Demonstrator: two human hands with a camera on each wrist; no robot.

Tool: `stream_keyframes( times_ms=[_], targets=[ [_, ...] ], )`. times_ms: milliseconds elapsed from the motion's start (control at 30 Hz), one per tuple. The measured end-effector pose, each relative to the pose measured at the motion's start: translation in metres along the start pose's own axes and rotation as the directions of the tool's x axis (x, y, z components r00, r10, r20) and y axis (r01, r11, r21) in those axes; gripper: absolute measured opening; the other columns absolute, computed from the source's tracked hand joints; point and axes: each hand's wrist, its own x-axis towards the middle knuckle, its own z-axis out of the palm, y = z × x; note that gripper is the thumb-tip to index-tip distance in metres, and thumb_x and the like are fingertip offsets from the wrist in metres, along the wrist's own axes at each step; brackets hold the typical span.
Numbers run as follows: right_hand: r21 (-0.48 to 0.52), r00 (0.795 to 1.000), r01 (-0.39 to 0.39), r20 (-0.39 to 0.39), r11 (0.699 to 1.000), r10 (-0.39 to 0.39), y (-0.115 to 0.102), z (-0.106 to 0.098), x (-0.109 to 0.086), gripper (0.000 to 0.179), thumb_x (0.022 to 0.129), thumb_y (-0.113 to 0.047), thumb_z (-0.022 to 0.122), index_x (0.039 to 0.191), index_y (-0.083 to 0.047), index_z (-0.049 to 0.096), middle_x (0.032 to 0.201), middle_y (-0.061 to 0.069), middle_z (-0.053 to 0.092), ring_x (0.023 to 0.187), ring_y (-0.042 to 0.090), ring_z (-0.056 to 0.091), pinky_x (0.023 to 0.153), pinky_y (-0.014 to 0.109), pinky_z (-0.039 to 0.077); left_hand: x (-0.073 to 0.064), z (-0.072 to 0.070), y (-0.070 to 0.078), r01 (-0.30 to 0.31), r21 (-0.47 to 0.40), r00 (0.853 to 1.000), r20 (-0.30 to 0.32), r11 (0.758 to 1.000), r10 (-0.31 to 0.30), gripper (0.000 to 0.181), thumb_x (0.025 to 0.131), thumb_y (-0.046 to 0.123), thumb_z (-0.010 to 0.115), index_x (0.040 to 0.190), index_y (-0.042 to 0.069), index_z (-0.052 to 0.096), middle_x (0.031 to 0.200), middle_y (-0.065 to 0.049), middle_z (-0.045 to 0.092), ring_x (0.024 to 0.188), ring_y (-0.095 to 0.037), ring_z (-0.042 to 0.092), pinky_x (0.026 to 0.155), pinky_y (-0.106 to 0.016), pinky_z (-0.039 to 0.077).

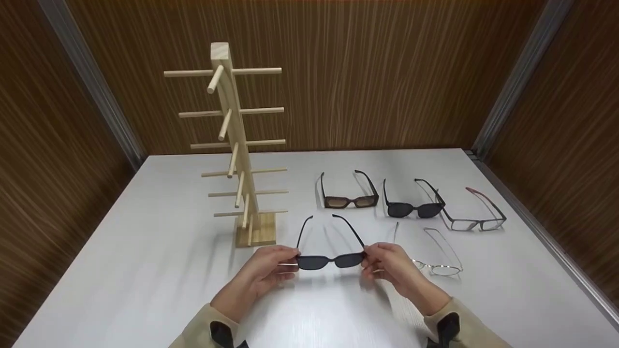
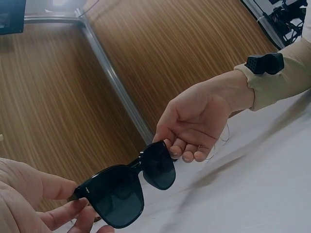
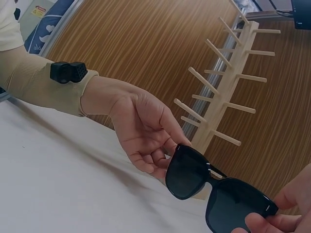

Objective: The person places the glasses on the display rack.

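Observation:
Black sunglasses [image 1: 313, 263] with dark lenses are held up off the white table between both hands, their temples spread open and pointing away. My left hand [image 1: 269, 267] pinches the left hinge corner between thumb and fingers. At the opposite corner, my right hand [image 1: 390, 266] pinches the frame in the same way. Both lenses of the sunglasses [image 2: 119, 194] face the left wrist view, where the right hand [image 2: 197, 121] shows its curled fingers. In the right wrist view, the left hand [image 3: 143, 126] grips the far end of the sunglasses [image 3: 233, 204].
A wooden peg stand [image 1: 244, 169] rises behind the left hand. Right of centre lie brown sunglasses [image 1: 351, 202], another black pair [image 1: 415, 210], grey-framed glasses with red tips [image 1: 478, 224] and thin metal-rimmed glasses [image 1: 445, 270], partly behind the right hand. Wood-grain panels [image 1: 338, 72] enclose the table.

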Motion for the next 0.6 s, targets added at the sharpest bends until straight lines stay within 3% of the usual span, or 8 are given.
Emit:
stream_keyframes(
  times_ms=[600],
  targets=[
    [0.012,0.995,0.038,0.095,0.999,-0.039,-0.013,0.026,0.0,0.016,0.09,-0.014,0.055,0.087,0.001,0.056,0.07,0.007,0.059,0.059,0.016,0.061,0.058,0.028,0.052,-0.028,-0.02,0.018,-0.05,-0.027,0.998,-0.037,0.998,0.049,0.024,0.086,0.009,0.064,0.101,-0.01,0.061,0.082,-0.01,0.064,0.07,-0.017,0.062,0.066,-0.027,0.052]
  ],
)
